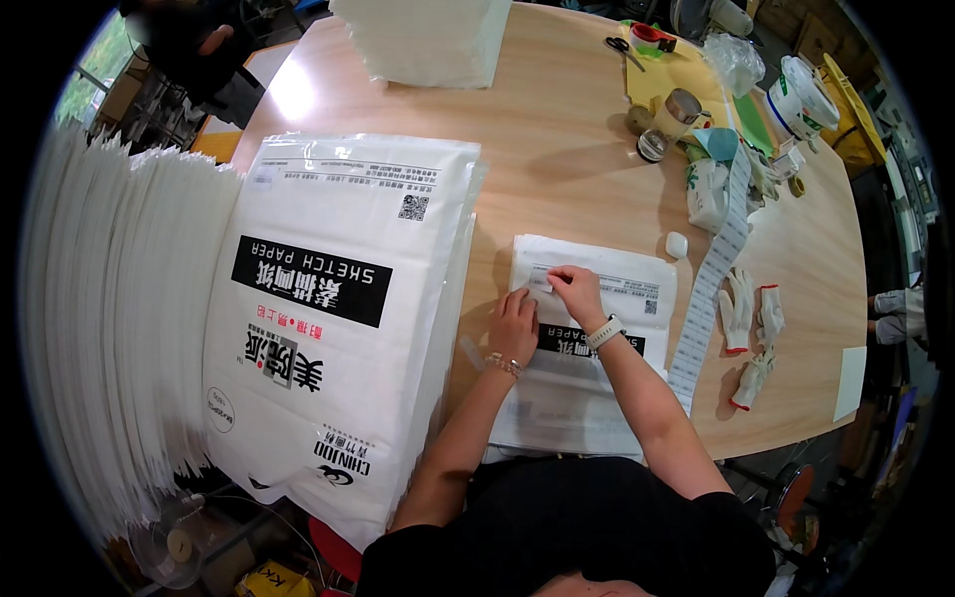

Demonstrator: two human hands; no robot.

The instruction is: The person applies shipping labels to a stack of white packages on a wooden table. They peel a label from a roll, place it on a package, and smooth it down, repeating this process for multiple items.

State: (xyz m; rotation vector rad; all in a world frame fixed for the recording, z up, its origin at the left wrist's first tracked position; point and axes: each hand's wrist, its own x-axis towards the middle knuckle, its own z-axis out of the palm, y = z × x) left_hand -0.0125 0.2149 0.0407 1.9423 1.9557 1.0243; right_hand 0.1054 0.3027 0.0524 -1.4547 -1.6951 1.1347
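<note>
In front of me lies a clear-wrapped pack of sketch paper [597,398], white with a black printed band. My left hand [514,325] rests at the pack's left edge, fingers stretched out and pointing away from me. Just to its right, my right hand [579,293] is closed in a pinch over the upper left part of the pack. Between the two hands, at the pinching fingertips, a small white sticker [540,283] shows; its edges are partly covered. A long strip of printed labels [704,313] runs down the table to the right of the pack.
Big wrapped paper packs [428,249] are piled at left beside tall paper stacks [129,318]. Another paper stack [428,40] stands at the far edge. White gloves [736,310], a small white case [676,245], jars [680,107], scissors [625,50] and a tub [799,98] lie rightward.
</note>
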